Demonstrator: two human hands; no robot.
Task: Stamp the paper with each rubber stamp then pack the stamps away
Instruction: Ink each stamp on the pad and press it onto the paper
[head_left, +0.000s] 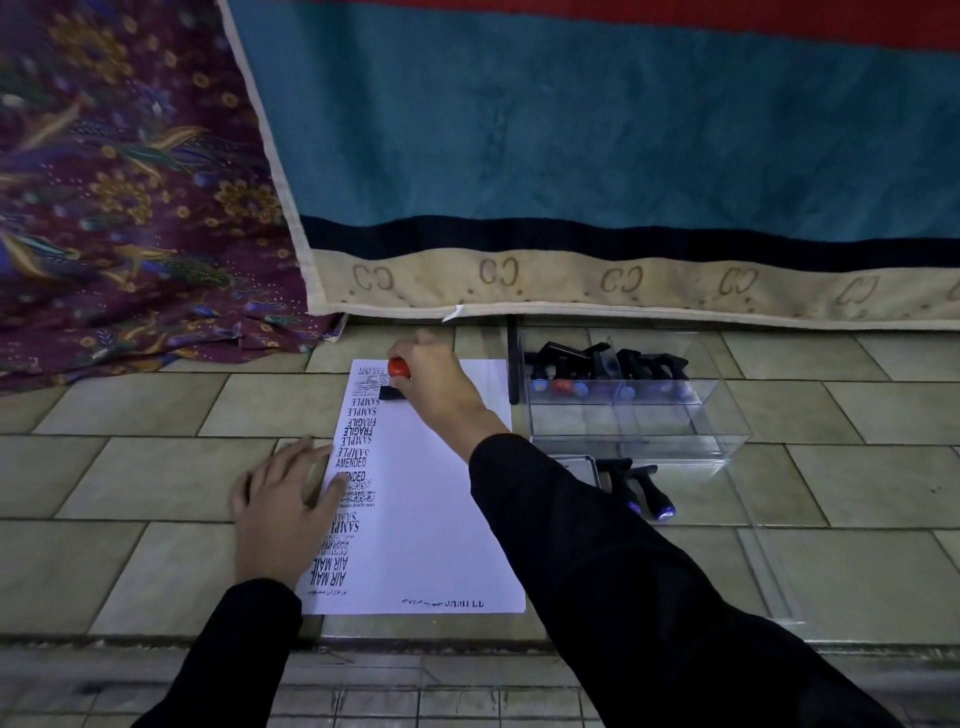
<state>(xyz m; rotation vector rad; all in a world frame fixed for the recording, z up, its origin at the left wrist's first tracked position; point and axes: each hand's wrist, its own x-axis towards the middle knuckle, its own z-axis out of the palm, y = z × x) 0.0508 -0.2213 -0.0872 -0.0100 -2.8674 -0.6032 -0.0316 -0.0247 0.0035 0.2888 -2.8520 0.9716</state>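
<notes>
Stamping is the step in hand. Right hand (439, 387) is curled round a stamp (399, 368) with a red knob. The stamp's black base rests on the far end of the paper (431, 519), at the top of a column of printed marks that runs down the left margin. The fingers hide part of the base, so whether it is seated fully flat cannot be told. Left hand (283, 514) lies flat with fingers straight across the paper's left edge, holding nothing and pinning the sheet to the tiled floor (156, 467).

The paper lies lengthwise in front of the person. Just to its right stands a clear box (649, 441) with a row of black-handled stamps (602, 364) in its far compartments. The near compartments appear unfilled. Two loose stamps (641, 488) lie on the floor just in front of the box, beside a flat tin (577, 464) partly hidden by the right sleeve.

Judged from the long column of marks, the stamping phase is well advanced. Whether the boxed stamps have been used cannot be told.

Next move, as a judgement: lift the stamp straight up, without sliding, while the left hand holds the sheet down, to avoid smearing the fresh mark. Then carry it right to a free compartment in the box, and deal with the two loose stamps.
</notes>
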